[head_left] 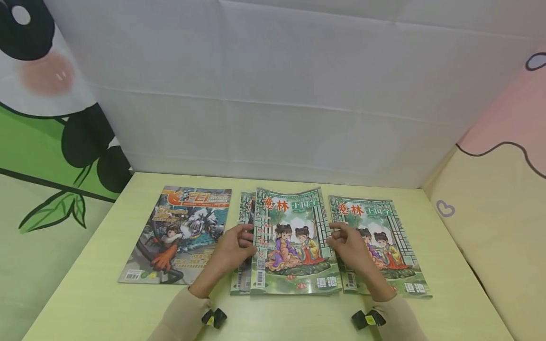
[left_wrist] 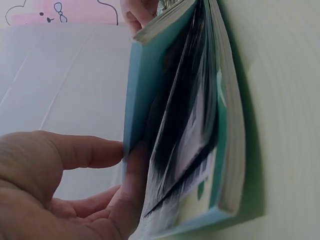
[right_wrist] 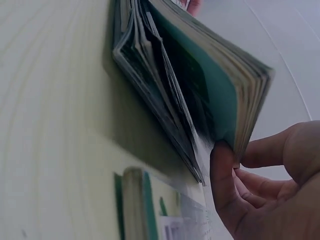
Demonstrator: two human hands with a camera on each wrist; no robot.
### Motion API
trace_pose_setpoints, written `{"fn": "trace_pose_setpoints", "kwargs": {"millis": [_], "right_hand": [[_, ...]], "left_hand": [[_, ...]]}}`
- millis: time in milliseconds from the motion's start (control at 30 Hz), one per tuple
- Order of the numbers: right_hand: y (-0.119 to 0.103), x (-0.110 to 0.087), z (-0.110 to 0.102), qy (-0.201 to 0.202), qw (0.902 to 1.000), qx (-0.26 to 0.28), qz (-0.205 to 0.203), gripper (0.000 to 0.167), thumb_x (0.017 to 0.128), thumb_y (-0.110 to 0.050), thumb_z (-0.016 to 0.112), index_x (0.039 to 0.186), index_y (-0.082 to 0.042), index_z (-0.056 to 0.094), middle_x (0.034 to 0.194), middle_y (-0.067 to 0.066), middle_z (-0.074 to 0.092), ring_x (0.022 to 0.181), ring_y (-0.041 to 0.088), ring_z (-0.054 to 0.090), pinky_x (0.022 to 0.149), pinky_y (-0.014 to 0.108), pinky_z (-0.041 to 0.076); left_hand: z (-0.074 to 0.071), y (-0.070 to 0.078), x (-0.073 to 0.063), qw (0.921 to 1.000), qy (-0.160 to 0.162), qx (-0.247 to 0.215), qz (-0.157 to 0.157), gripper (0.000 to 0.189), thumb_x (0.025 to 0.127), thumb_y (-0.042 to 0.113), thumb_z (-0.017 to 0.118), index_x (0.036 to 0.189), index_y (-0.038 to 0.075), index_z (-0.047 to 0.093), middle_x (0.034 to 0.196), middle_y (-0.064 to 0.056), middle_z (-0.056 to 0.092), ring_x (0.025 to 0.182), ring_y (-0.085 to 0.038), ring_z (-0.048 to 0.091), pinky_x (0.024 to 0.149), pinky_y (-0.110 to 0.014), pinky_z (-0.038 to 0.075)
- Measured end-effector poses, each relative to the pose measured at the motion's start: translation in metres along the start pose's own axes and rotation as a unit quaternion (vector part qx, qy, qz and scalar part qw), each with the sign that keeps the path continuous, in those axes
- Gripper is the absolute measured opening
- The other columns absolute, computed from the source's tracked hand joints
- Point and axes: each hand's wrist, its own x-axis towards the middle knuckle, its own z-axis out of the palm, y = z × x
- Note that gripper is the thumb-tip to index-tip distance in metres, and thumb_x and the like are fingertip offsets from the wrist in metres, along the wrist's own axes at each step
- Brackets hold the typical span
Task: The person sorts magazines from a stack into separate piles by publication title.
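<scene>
My left hand (head_left: 230, 248) and right hand (head_left: 353, 248) pinch opposite side edges of a green magazine (head_left: 294, 232) with two cartoon girls on its cover. Its cover bows slightly. Both wrist views show the held magazine (left_wrist: 132, 90) (right_wrist: 245, 90) raised over other magazines, with gaps between them. In the left wrist view the thumb and a finger of my left hand (left_wrist: 65, 185) lie on either side of its edge; my right hand (right_wrist: 270, 185) does likewise in the right wrist view. Beneath, another green magazine (head_left: 240, 282) peeks out to the left, partly hidden.
A comic-style magazine (head_left: 179, 232) with an orange title lies on the left of the pale yellow table (head_left: 85, 293). On the right lies a matching green magazine (head_left: 403, 258), partly behind my right hand. White sheeting (head_left: 277, 94) stands at the back, with painted panels either side.
</scene>
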Motion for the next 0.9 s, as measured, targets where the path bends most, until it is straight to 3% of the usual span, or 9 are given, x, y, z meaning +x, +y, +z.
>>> {"fn": "trace_pose_setpoints", "kwargs": {"millis": [400,567,900], "right_hand": [[-0.006,-0.003,-0.025,-0.023,0.9992,0.028,0.018,0.052,0.109,-0.003,0.065,0.157,0.008,0.048,0.118,0.021,0.063,0.077,0.019,0.058,0.06,0.031,0.05],[-0.003,-0.004,-0.046,-0.042,0.9983,0.037,0.015,0.054,0.111,-0.003,0.063,0.16,0.006,0.043,0.119,0.018,0.061,0.08,0.019,0.056,0.061,0.034,0.05],[0.004,-0.007,-0.089,-0.058,0.9978,0.033,0.004,0.055,0.11,-0.001,0.064,0.157,0.009,0.04,0.109,0.015,0.063,0.08,0.019,0.058,0.067,0.035,0.059]], "left_hand": [[0.017,0.01,-0.002,0.9979,0.014,-0.05,0.039,0.063,0.088,-0.011,0.075,0.15,-0.009,0.06,0.122,-0.02,0.074,0.093,-0.018,0.069,0.082,-0.032,0.062],[0.032,0.013,-0.001,0.9957,0.011,-0.073,0.056,0.06,0.09,-0.009,0.075,0.149,-0.007,0.062,0.123,-0.02,0.075,0.092,-0.018,0.069,0.08,-0.033,0.061],[0.066,0.023,0.005,0.9926,0.002,-0.095,0.075,0.063,0.09,-0.005,0.077,0.151,-0.002,0.062,0.128,-0.021,0.074,0.105,-0.029,0.075,0.087,-0.041,0.066]]}}
